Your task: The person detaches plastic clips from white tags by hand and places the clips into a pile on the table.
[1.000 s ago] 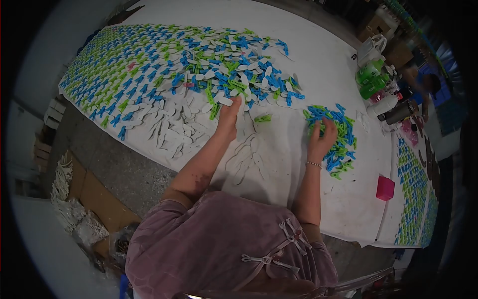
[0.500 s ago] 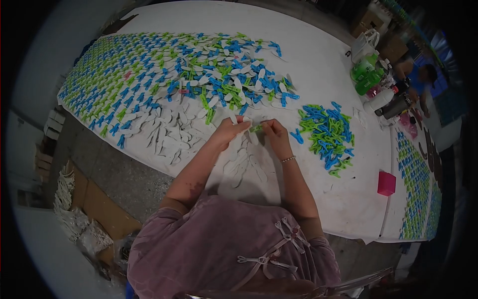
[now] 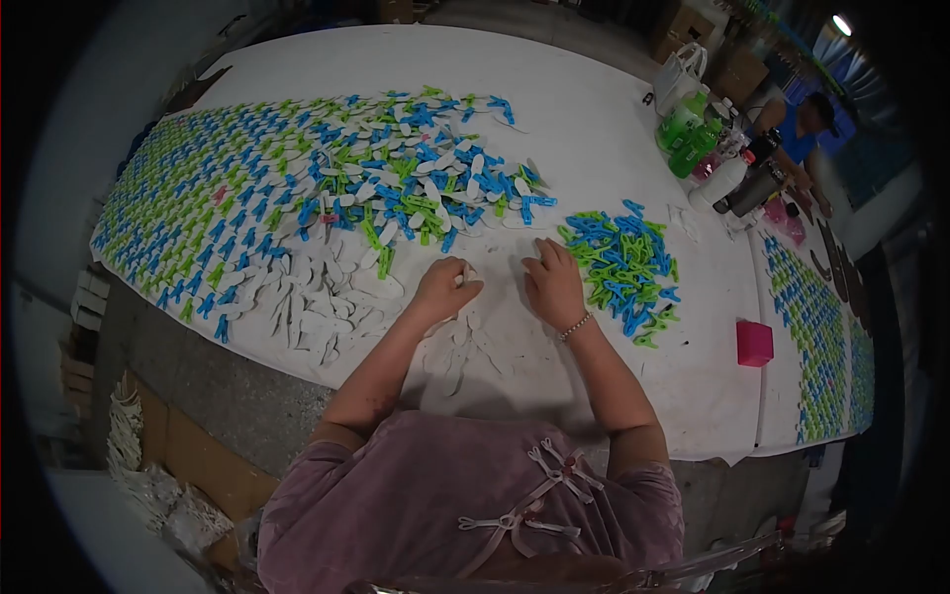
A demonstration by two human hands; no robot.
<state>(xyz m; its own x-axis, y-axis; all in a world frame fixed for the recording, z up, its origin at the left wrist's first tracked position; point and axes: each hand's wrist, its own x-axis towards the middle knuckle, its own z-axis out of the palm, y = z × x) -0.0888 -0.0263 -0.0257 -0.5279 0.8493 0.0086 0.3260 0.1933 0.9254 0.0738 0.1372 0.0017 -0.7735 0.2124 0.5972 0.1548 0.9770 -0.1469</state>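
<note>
My left hand (image 3: 445, 289) is closed, its thumb and fingers pinched around a small white piece (image 3: 469, 274) that is mostly hidden. My right hand (image 3: 556, 285) is apart from it, palm down at the left edge of a heap of blue and green plastic clips (image 3: 625, 267). Its fingers are bent but spaced apart, with no clip visible in them. Loose flat white pieces (image 3: 460, 351) lie below my left hand, and a larger heap of white pieces (image 3: 322, 302) is to its left. Beyond is a jumbled pile of clips joined to white oval pieces (image 3: 426, 178).
Rows of blue and green clips (image 3: 188, 208) cover the left tabletop, with more rows (image 3: 816, 346) at the right. A pink box (image 3: 754, 343) sits at the right. Green bottles (image 3: 683, 124), a white bottle (image 3: 720, 180) and a bag (image 3: 681, 77) stand near a person in blue (image 3: 800, 129).
My hands were together, holding a white piece and a green clip. Now they are apart, my right hand at the clip heap, and the green clip no longer shows. The view has shifted.
</note>
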